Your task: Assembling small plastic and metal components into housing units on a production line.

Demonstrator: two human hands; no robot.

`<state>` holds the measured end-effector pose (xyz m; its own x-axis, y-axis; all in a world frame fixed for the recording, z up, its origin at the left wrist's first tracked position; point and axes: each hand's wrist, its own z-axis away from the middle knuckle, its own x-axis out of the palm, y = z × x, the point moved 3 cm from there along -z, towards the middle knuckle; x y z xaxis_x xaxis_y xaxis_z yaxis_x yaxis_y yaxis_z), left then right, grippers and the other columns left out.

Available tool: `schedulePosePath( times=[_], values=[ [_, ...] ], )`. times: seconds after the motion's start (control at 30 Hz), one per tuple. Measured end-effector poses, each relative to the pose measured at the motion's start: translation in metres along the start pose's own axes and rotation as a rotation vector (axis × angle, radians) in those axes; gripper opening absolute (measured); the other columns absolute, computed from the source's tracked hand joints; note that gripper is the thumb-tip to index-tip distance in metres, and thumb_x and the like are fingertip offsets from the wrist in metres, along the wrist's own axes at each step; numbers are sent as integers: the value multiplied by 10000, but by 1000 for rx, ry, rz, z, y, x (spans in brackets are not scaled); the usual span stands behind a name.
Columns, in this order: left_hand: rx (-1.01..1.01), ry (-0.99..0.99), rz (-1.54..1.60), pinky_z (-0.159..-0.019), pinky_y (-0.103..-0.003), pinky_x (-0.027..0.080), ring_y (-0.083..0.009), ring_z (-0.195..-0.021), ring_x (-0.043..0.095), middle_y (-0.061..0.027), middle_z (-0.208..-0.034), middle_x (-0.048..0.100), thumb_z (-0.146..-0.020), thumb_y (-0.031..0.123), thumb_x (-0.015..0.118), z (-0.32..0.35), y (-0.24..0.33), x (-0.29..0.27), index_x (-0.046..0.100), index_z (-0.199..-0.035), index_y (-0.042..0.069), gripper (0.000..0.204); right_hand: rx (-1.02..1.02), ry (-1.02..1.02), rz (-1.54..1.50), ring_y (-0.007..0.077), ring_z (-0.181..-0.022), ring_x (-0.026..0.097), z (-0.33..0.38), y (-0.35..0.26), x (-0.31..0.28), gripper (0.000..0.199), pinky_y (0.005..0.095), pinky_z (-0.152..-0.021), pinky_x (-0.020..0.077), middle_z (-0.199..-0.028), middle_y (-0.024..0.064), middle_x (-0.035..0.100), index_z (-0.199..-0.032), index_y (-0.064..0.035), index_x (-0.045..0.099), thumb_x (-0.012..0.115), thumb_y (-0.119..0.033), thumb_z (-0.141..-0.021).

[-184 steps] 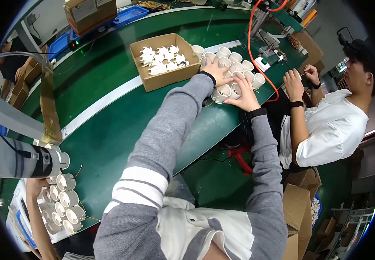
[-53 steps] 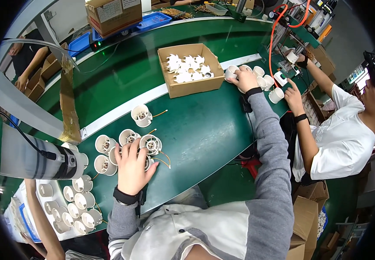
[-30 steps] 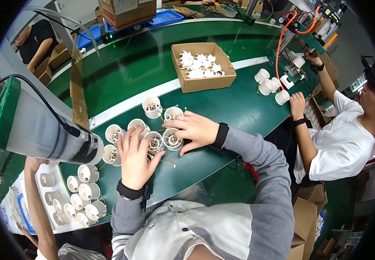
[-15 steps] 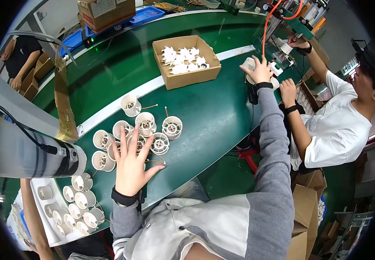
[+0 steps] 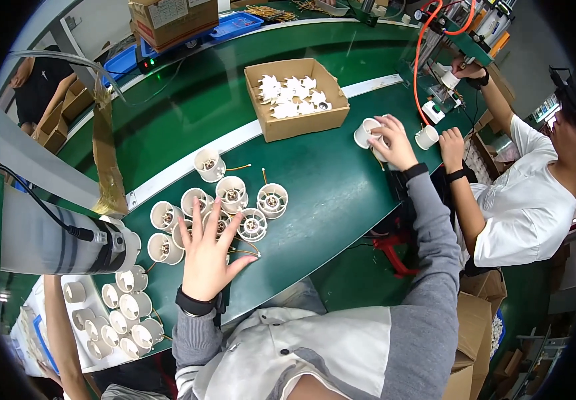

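Observation:
My left hand (image 5: 208, 260) lies with spread fingers over a group of white cylindrical fan housings (image 5: 272, 200), touching or just above the nearest ones. Small motors and thin wires show inside and beside several of them. At the right of the green table, my right hand (image 5: 396, 143) has its fingers curled round a white housing (image 5: 366, 133). Part of what looks like a second housing is hidden beneath that palm, and a thin wire trails below. Another housing (image 5: 426, 137) stands just right of my right hand, near the co-worker's hand.
A cardboard box (image 5: 311, 129) of white fan impellers stands beyond the hands. At the right, a co-worker (image 5: 524, 193) holds a white housing at a press (image 5: 474, 50). More housings sit on a white tray (image 5: 88, 290) at lower left, beside a big translucent cylinder (image 5: 54, 230).
My right hand has drawn back from near the press toward me and leftward, bringing the white housing along. My left hand stays over the group. The whole view has shifted slightly.

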<state>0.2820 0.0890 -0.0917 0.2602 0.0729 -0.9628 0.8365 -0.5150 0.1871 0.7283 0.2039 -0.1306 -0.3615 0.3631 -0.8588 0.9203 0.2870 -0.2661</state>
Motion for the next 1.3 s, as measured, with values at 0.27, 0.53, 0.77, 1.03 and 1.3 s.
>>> schedulePosePath(
  times=[0.27,0.53,0.77,1.03,1.3],
  values=[
    [9,-12,29,-1069,-658,156,-414,-1390,199,-141,-1487,303,-616,466,792,0,2,5,499,-1332,221,812,-489,-307,-348,370,-1348,314,1,-151,29,321,506,-1076,284,-1360,104,483,-1042,-96,655,732,-252,-772],
    [-7,-8,88,-1067,-646,183,-409,-1378,227,-141,-1474,318,-605,459,803,1,-4,4,501,-1311,173,819,-571,-112,-524,357,-1303,377,-35,-193,27,381,471,-1056,312,-1336,132,499,-1103,-84,627,715,-246,-770],
    [10,21,116,-1062,-650,188,-403,-1378,230,-136,-1474,316,-585,468,810,1,2,0,471,-1340,187,874,413,597,673,325,-1049,561,6,26,-46,332,425,-904,432,-1137,136,604,-1080,-83,634,709,-208,-782],
    [-1,5,73,-1061,-654,187,-404,-1378,226,-134,-1469,326,-570,485,811,2,-2,7,453,-1366,223,912,542,165,468,366,-1011,562,40,99,-20,350,409,-910,443,-1150,152,574,-1107,-99,613,689,-131,-767],
    [5,93,50,-1057,-668,172,-426,-1380,208,-133,-1473,320,-562,552,793,9,-9,2,465,-1355,207,925,-244,-78,-360,303,-1212,499,13,-105,20,385,395,-1007,395,-1295,147,498,-1175,-51,573,660,-94,-803]
  ],
)
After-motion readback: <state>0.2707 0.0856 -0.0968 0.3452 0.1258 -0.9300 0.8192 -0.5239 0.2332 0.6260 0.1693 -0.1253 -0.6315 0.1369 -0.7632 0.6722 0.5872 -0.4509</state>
